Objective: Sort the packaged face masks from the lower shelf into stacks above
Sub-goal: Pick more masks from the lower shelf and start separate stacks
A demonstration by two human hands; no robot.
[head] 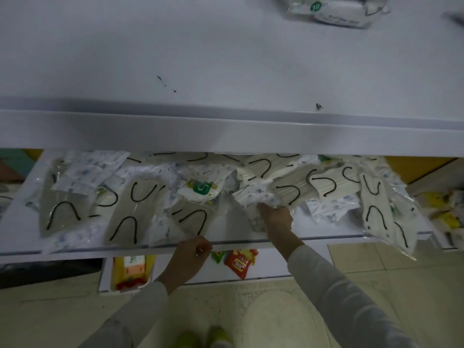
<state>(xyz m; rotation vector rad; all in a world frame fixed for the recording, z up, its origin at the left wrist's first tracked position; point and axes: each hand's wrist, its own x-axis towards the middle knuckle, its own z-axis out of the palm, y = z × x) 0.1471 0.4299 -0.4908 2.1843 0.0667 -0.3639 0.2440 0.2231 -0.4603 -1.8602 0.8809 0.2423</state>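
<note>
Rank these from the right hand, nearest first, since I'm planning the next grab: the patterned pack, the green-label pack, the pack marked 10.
1. patterned pack: gripped in the right hand, on the lower shelf.
2. green-label pack: to the hand's left, same shelf.
3. pack marked 10: far back on the upper shelf.

The packs on the lower shelf are gleaming in glossy, crinkled clear plastic; the upper shelf above it is showing smooth matt white; the sleeves are looking like cloth.
</note>
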